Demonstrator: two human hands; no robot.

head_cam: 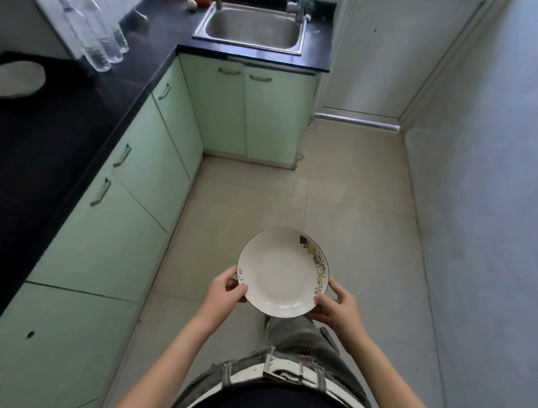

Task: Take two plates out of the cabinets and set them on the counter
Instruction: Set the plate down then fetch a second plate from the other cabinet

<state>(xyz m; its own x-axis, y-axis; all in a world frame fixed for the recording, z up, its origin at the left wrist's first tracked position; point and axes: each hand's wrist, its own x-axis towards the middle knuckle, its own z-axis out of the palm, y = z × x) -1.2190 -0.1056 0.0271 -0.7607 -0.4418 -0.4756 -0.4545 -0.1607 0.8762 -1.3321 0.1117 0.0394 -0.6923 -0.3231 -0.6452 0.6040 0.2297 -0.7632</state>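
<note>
Left hand (225, 291): clamped on the near-left rim of the plate (281, 272); thumb lies on top of the rim, fingers pass under and are hidden.
Plate: white, dark-edged, with a band of small coloured figures on its far-right rim and some lettering by the left thumb, too small to read. Held level in the air over the floor (334, 189), in front of the person's waist; it touches no surface.
Right hand (334, 305): clamped on the near-right rim of the plate; thumb on top, fingers curled beneath and mostly out of sight.
Pale round dish (20, 78): far left of and beyond the plate, lying on the counter (58, 131); blurred and cut off by the picture's edge, so it cannot be confirmed as a plate.
Counter: black, running left of the plate and turning across beyond it.
Glass items (99, 38): clear, standing on the counter well beyond and left of the plate; smeared by blur, number uncertain.
Cabinets (131, 189): pale green doors under the counter, left of and beyond the plate; all doors in view are shut.
Sink (253, 29): steel, set in the counter straight beyond the plate; the tap (300, 11) is cut off at the top.
Small items (198, 3): left of the sink at the top edge, cut off and unidentifiable.
Belt and trousers (291, 375): directly below the plate; feet hidden.
Door threshold (358, 121): beyond and right of the plate.
</note>
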